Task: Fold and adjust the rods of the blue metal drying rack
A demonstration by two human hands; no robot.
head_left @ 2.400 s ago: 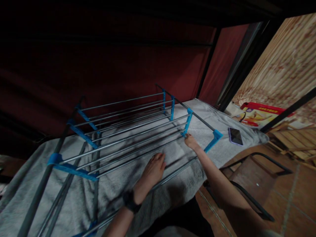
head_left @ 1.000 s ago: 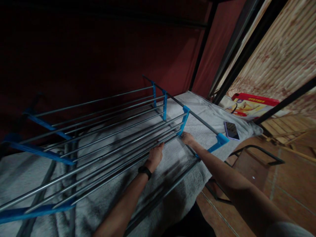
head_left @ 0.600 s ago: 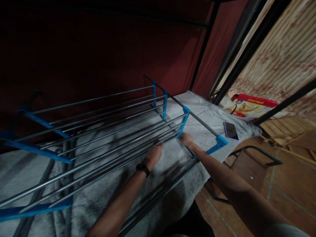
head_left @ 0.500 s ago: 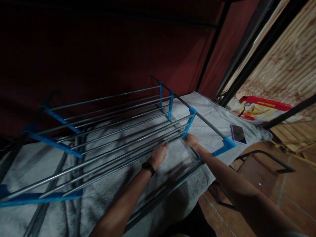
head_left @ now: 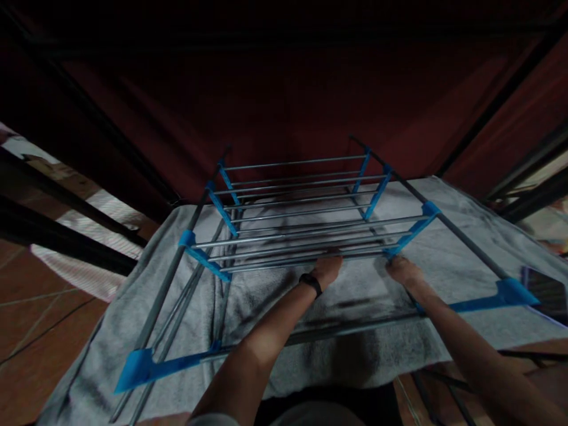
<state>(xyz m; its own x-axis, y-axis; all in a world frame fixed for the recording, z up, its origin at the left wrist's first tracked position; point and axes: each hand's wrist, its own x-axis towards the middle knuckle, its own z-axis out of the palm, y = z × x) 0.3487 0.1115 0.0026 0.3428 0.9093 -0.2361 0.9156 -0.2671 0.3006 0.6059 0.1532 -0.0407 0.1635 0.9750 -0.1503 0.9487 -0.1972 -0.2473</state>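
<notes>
A shoe rack (head_left: pixel 284 236) of grey metal tubes and blue plastic brackets lies on a grey towel-like cloth. My left hand (head_left: pixel 327 268), with a black band on its wrist, is closed round the lowest tube of a middle shelf. Close to that shelf's right end, my right hand (head_left: pixel 404 272) is closed at the lower tip of the blue bracket (head_left: pixel 410 235). Its fingertips are partly hidden by the bracket and the hand itself. Nearest my body runs the front tube (head_left: pixel 355 327), passing beneath both forearms.
The cloth (head_left: pixel 470 272) covers the table. A phone (head_left: pixel 548 294) lies at its right edge. Behind stands a dark red wall (head_left: pixel 288 106) with black metal posts. Tiled floor (head_left: pixel 39 319) shows at left, and dark chair tubing at lower right.
My view has swung left, so the rack's left end now shows whole. Both hands stay at the same shelf, and the rack looks unmoved on the cloth.
</notes>
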